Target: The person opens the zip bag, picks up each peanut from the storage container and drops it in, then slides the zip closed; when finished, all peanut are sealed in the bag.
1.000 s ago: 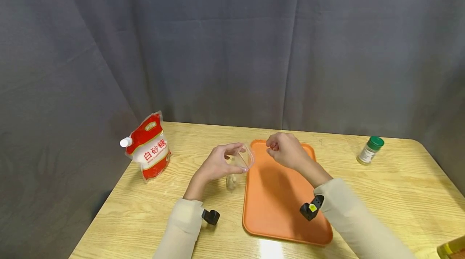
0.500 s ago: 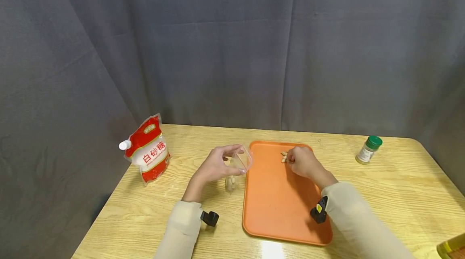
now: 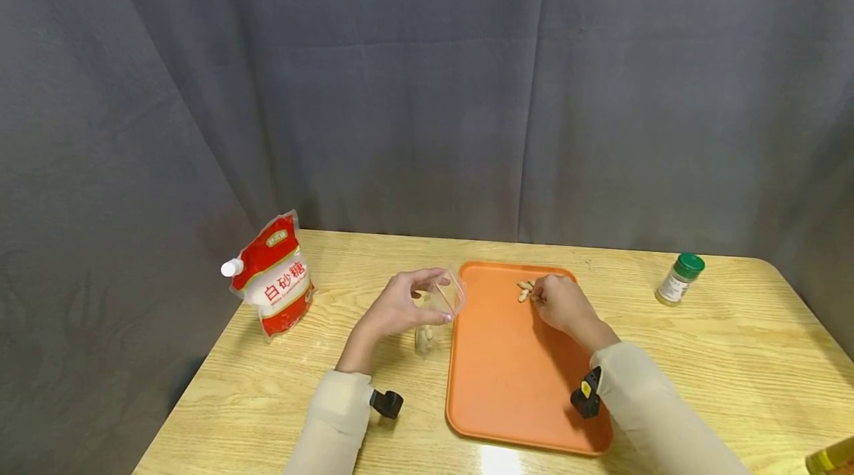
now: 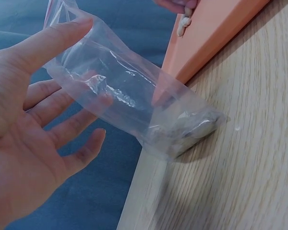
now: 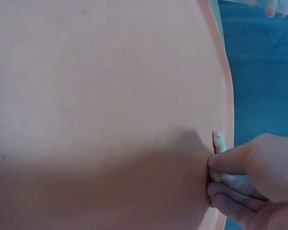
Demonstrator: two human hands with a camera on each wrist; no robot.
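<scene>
My left hand holds a clear plastic bag near its mouth, left of the orange tray. In the left wrist view the thumb lies on one side of the bag, fingers on the other; pale contents fill its bottom, which rests on the table. Over the tray's far part, my right hand is down beside several peanuts. The right wrist view shows thumb and fingers of that hand pinching a peanut, with another peanut alongside.
On the left stands a red and white sugar pouch with a white cap. A green-lidded jar is right of the tray, and part of a bottle shows at the lower right. A grey curtain hangs behind the table.
My right hand has moved right and down to the peanuts on the tray, uncovering some that it hid before. The left hand keeps the bag in nearly the same place.
</scene>
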